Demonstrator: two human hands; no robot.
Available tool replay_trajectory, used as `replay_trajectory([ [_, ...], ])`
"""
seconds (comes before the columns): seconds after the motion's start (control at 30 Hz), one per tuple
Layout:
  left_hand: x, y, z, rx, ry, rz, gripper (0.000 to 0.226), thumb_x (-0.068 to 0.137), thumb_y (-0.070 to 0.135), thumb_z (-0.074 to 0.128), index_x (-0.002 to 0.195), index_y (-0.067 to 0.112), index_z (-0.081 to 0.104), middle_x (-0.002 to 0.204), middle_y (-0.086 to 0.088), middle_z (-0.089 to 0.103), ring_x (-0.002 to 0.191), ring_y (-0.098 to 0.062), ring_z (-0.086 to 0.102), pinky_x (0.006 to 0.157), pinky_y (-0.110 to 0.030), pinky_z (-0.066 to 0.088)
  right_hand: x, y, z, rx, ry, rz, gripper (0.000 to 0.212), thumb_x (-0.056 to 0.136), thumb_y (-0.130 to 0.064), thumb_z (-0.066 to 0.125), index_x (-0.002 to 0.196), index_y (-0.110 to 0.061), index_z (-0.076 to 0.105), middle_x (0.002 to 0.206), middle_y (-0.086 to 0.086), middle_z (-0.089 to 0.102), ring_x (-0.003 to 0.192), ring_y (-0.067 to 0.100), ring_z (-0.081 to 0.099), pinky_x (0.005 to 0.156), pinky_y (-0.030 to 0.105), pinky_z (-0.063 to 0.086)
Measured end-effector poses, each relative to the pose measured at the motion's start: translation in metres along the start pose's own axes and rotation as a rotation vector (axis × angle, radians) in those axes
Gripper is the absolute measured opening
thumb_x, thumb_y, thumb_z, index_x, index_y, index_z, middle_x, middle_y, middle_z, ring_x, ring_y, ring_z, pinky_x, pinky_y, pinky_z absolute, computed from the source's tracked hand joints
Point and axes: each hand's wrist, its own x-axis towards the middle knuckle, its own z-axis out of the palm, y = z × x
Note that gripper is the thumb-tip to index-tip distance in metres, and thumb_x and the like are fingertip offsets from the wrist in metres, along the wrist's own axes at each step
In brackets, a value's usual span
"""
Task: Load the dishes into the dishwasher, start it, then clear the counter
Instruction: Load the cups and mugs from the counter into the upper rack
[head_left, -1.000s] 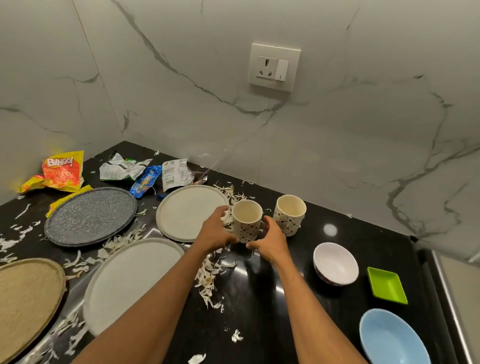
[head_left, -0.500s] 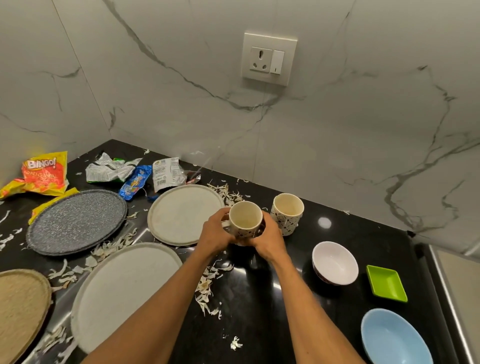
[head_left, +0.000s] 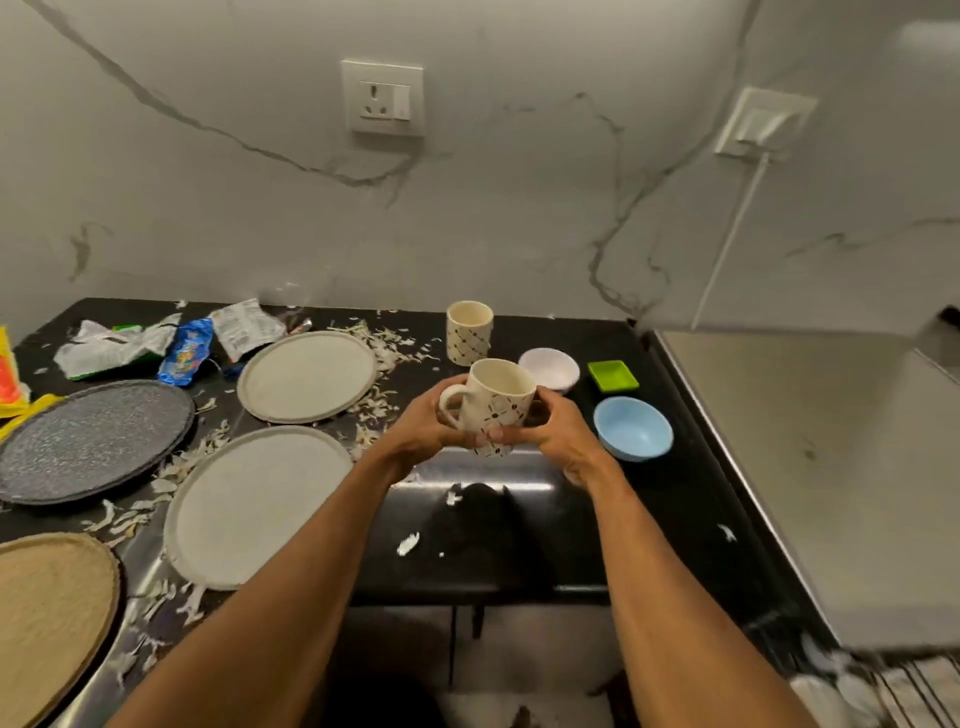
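Above the black counter (head_left: 519, 545), a near-upright mug (head_left: 501, 410) is gripped from both sides, the left hand (head_left: 421, 431) curled at its handle side, the right hand (head_left: 558, 434) wrapped round the opposite wall.

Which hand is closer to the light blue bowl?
The right hand. It grips the patterned white mug just left of the round light blue bowl, not touching it. The left hand grips the mug's other side, by the handle.
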Motion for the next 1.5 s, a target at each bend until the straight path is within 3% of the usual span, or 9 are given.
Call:
replay_trajectory([
  [0.2, -0.041, 0.021, 0.074, -0.034, -0.16, 0.039, 0.071, 0.067, -0.006, 0.08, 0.125, 0.021, 0.05, 0.117, -0.001, 0.066, 0.107, -0.014, 0.063, 0.072, -0.02, 0.055, -0.096, 0.008, -0.035, 0.17, 0.192, 0.02, 0.077, 0.063, -0.023, 0.091, 0.13, -0.018, 0.055, 0.12, 0.004, 0.066, 0.115, 0.024, 0.061, 0.093, 0.049, 0.055],
  [0.47, -0.075, 0.032, 0.209, -0.034, -0.259, 0.102, 0.07, 0.058, -0.009, 0.086, 0.119, 0.01, 0.056, 0.106, -0.004, 0.07, 0.094, -0.014, 0.069, 0.071, -0.022, 0.056, -0.225, 0.035, -0.11, 0.2, 0.392, 0.079, 0.062, 0.065, -0.018, 0.089, 0.121, -0.01, 0.063, 0.11, 0.007, 0.072, 0.105, 0.025, 0.068, 0.087, 0.047, 0.058],
  [0.63, -0.094, 0.024, 0.314, 0.047, -0.397, 0.08, 0.068, 0.057, 0.006, 0.091, 0.116, 0.017, 0.06, 0.108, 0.001, 0.071, 0.1, -0.015, 0.069, 0.085, -0.032, 0.057, -0.315, 0.076, -0.167, 0.238, 0.514, 0.184, 0.055, 0.065, -0.025, 0.089, 0.114, -0.013, 0.067, 0.105, 0.01, 0.074, 0.099, 0.031, 0.071, 0.086, 0.05, 0.058],
  [0.8, -0.125, 0.016, 0.419, 0.055, -0.488, -0.038, 0.061, 0.058, 0.015, 0.091, 0.113, 0.023, 0.066, 0.102, 0.001, 0.073, 0.095, -0.016, 0.071, 0.085, -0.035, 0.058, -0.397, 0.12, -0.217, 0.288, 0.621, 0.259, 0.035, 0.078, -0.023, 0.081, 0.109, -0.014, 0.067, 0.105, 0.009, 0.073, 0.091, 0.023, 0.071, 0.083, 0.04, 0.06],
  [1.1, -0.143, -0.02, 0.533, 0.105, -0.473, -0.423, 0.044, 0.067, 0.025, 0.088, 0.102, 0.008, 0.065, 0.099, -0.012, 0.072, 0.087, -0.025, 0.072, 0.078, -0.043, 0.06, -0.457, 0.199, -0.252, 0.372, 0.727, 0.335, 0.049, 0.081, -0.049, 0.074, 0.122, -0.026, 0.06, 0.115, 0.004, 0.07, 0.101, 0.023, 0.069, 0.086, 0.041, 0.058],
  [1.2, -0.135, -0.035, 0.552, 0.158, -0.481, -0.471, 0.036, 0.074, 0.029, 0.082, 0.096, 0.017, 0.056, 0.096, -0.009, 0.068, 0.084, -0.024, 0.07, 0.064, -0.034, 0.06, -0.457, 0.231, -0.255, 0.425, 0.732, 0.405, 0.085, 0.068, -0.063, 0.076, 0.142, -0.036, 0.044, 0.138, 0.002, 0.056, 0.115, 0.026, 0.061, 0.093, 0.051, 0.055],
  [1.3, -0.123, -0.055, 0.568, 0.185, -0.492, -0.58, 0.051, 0.075, 0.038, 0.081, 0.11, 0.011, 0.056, 0.099, -0.012, 0.068, 0.078, -0.022, 0.069, 0.051, -0.028, 0.056, -0.456, 0.253, -0.259, 0.531, 0.721, 0.467, 0.079, 0.083, -0.042, 0.071, 0.151, -0.035, 0.031, 0.15, 0.007, 0.043, 0.119, 0.029, 0.057, 0.096, 0.051, 0.053],
  [1.4, -0.109, -0.082, 0.588, 0.195, -0.51, -0.725, 0.063, 0.071, 0.047, 0.081, 0.114, 0.007, 0.059, 0.099, -0.014, 0.07, 0.083, -0.025, 0.071, 0.062, -0.034, 0.061, -0.457, 0.278, -0.263, 0.618, 0.667, 0.528, 0.068, 0.094, -0.016, 0.062, 0.153, -0.029, 0.03, 0.146, 0.005, 0.043, 0.115, 0.028, 0.056, 0.092, 0.043, 0.055],
  [1.5, -0.096, -0.108, 0.607, 0.199, -0.531, -0.805, 0.067, 0.073, 0.053, 0.077, 0.119, 0.008, 0.056, 0.105, -0.015, 0.068, 0.089, -0.028, 0.069, 0.066, -0.036, 0.06, -0.453, 0.308, -0.271, 0.595, 0.692, 0.594, 0.059, 0.098, -0.013, 0.056, 0.151, -0.026, 0.033, 0.147, 0.007, 0.045, 0.121, 0.028, 0.053, 0.092, 0.042, 0.056],
])
